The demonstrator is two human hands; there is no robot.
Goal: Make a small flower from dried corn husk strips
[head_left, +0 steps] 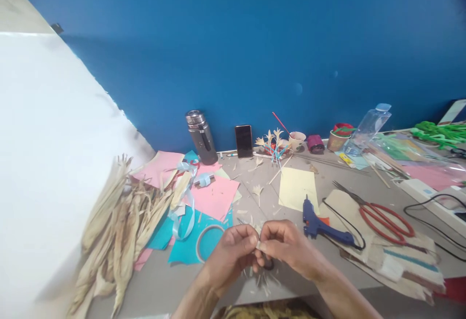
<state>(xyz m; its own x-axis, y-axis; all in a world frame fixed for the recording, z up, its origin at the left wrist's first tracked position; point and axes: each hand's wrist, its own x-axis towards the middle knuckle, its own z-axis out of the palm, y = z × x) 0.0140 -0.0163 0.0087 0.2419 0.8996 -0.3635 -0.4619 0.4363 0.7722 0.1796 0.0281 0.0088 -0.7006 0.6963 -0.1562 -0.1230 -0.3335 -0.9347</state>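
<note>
The husks [122, 231] look dry, papery and wrinkled; the yellow sheet [296, 188] is matt paper. Scissors [363, 203] have metal blades, the glue gun [329, 230] smooth plastic, the bottle [371, 122] clear, glossy plastic. The flask [204, 144] has a metallic sheen.

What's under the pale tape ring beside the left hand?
Turquoise paper shows through the opening of the tape ring and around its left side. Whatever lies directly beneath the band is covered, and the left hand hides the ring's right side.
</note>
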